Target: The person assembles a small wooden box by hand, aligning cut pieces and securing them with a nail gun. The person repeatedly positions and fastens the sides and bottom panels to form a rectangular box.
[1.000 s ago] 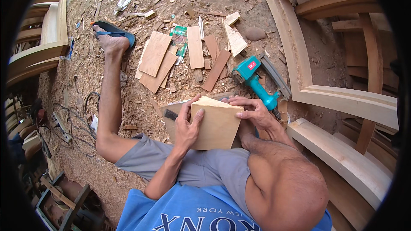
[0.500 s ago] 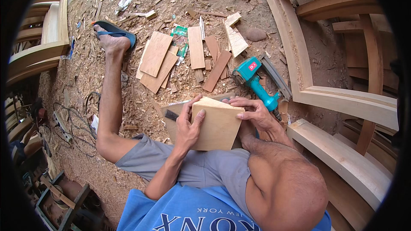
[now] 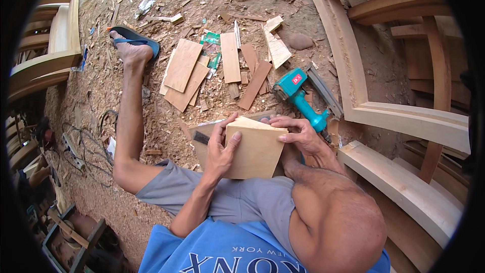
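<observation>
A tapered piece of thin wooden board [image 3: 254, 154] stands upright over my lap, with a paler wood piece [image 3: 251, 123] along its top edge. My left hand [image 3: 222, 144] grips its left side, thumb on the near face and fingers behind. At the upper right corner my right hand [image 3: 298, 132] holds it, thumb in front and fingers over the top edge. Behind the board lies another flat panel [image 3: 201, 154] with a dark block [image 3: 201, 137] on it, partly hidden. A teal nail gun [image 3: 303, 98] rests on the ground just beyond my right hand.
Several loose wood panels [image 3: 185, 65] and brown strips [image 3: 255, 85] lie on the shaving-covered ground ahead. Large wooden frames [image 3: 348, 55] stand at the right, with a curved beam [image 3: 399, 187] near my knee. More frames [image 3: 45, 60] are at the left, above tangled cables [image 3: 91, 144].
Almost nothing differs. Both hands keep the same hold on the board, and the view has shifted very slightly.
</observation>
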Motion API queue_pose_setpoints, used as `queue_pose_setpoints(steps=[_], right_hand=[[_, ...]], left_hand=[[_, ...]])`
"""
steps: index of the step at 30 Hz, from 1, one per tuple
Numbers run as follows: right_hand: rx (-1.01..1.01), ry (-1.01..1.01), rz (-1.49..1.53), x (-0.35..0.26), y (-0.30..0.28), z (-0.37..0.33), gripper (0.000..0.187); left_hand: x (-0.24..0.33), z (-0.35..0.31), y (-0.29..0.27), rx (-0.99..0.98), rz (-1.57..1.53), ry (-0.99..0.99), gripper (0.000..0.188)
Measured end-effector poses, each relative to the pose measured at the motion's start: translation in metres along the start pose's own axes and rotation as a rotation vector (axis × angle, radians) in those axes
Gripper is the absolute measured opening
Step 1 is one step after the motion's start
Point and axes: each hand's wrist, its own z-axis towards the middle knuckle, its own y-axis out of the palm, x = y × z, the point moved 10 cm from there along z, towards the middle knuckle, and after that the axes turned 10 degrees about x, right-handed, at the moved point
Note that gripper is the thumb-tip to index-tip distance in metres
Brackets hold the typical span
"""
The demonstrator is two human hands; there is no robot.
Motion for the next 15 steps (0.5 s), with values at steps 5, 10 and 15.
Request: queue_pose_setpoints(steps=[5, 10, 15], right_hand=[[0.001, 0.026, 0.021, -0.0001, 0.0006, 0.0002, 0.044], [0.009, 0.038, 0.020, -0.0004, 0.0001, -0.0016, 0.045], [0.009, 0.020, 0.000, -0.0020, 0.0003, -0.0002, 0.045]], left_hand=[[0.0003, 0.0000, 0.0010, -0.008, 0.010, -0.022, 0.047], [0.0057, -0.0005, 0.0022, -0.016, 0.027, -0.002, 0.048], [0.0042, -0.0003, 0.0024, -0.013, 0.023, -0.022, 0.048]])
